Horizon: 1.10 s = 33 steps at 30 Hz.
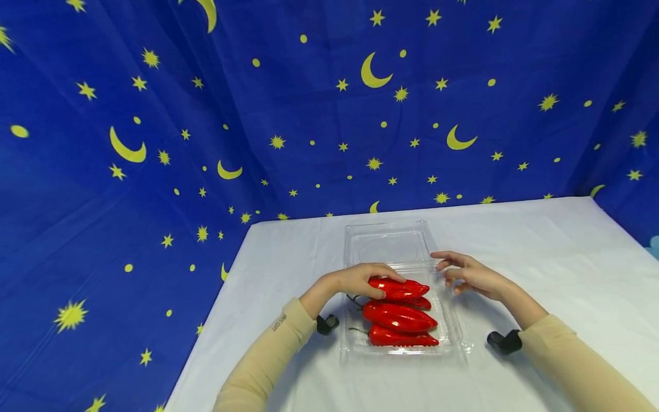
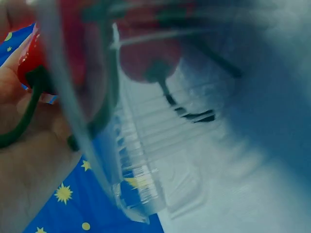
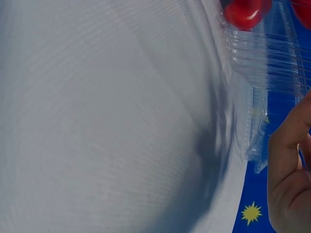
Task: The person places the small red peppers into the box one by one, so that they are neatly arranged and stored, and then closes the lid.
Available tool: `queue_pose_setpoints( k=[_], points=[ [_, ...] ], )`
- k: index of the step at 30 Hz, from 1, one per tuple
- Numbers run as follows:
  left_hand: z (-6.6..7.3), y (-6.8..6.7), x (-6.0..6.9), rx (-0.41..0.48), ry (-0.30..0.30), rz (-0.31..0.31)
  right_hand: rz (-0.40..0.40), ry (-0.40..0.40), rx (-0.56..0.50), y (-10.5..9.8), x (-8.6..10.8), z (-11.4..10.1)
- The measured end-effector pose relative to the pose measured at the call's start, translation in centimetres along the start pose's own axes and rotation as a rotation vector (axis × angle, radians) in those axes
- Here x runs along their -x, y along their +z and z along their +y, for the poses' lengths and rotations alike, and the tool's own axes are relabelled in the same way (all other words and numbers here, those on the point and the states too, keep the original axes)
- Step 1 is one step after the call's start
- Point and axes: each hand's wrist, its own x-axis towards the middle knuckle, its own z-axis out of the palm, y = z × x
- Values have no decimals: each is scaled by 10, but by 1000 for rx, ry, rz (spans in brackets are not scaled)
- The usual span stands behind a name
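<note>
A clear plastic clamshell box [image 1: 454, 326] lies unfolded, its lid [image 1: 390, 247] laid back toward the far side. Several glossy red peppers with green stems lie in the base, among them a middle pepper [image 1: 399, 317] and a near one [image 1: 404, 336]. At the far end of the row, my left hand [image 1: 357, 279] grips a red pepper [image 1: 401, 288] from the left, fingers over its top. Another pepper [image 1: 421, 302] peeks out beneath it. My right hand [image 1: 476, 277], holding nothing, has loosely bent fingers beside the box's right edge near the hinge; contact is unclear.
A white cloth [image 1: 566, 257] covers the table. Behind and left hangs a blue curtain [image 1: 309, 103] with yellow moons and stars. Black wrist mounts [image 1: 504, 342] stick out below both sleeves.
</note>
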Motion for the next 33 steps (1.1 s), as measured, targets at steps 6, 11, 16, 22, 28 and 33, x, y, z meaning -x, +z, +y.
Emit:
queue_pose_setpoints(
  k=[6,11,16,22,28,33],
  points=[
    [-2,9,1,28,-9,-13,-10,1,10,-1,0,1],
    [-3,13,2,33,-43,12,-22,-8,3,-1,0,1],
    [-3,13,3,-67,-38,37,-29,-4,6,-2,-1,0],
    [2,10,6,-131,-50,60,-28,1,11,-2,-2,-1],
    [6,-4,17,-110,-13,155,-25,-2,11,-2,-2,-2],
    [6,-23,31,-20,38,426,-24,-9,10,-3,-1,-3]
  ],
)
